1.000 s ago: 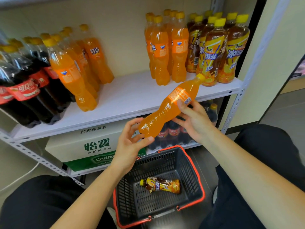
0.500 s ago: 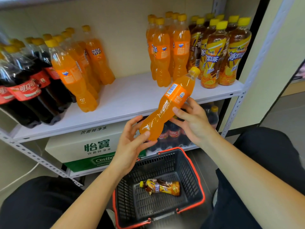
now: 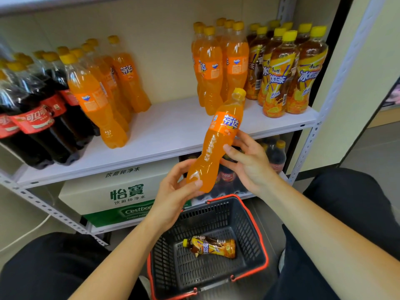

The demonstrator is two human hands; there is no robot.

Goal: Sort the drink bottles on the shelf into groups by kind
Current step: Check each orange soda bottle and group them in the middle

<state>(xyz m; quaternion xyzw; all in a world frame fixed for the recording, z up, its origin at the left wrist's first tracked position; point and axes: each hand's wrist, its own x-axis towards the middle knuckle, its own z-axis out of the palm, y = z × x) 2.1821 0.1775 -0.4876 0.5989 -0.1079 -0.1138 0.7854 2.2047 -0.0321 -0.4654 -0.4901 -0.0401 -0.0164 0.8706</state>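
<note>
Both hands on orange soda bottle (image 3: 218,144): left hand (image 3: 173,191) fingers grip base, right hand (image 3: 249,163) fingers steady waist, tilting cap toward shelf (image 3: 173,131) front edge.

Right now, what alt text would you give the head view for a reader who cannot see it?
A person's left hand and right hand hold an orange soda bottle tilted before a white shelf of cola bottles, orange soda bottles and iced tea bottles. Below, one tea bottle lies in a red-rimmed basket.
</note>
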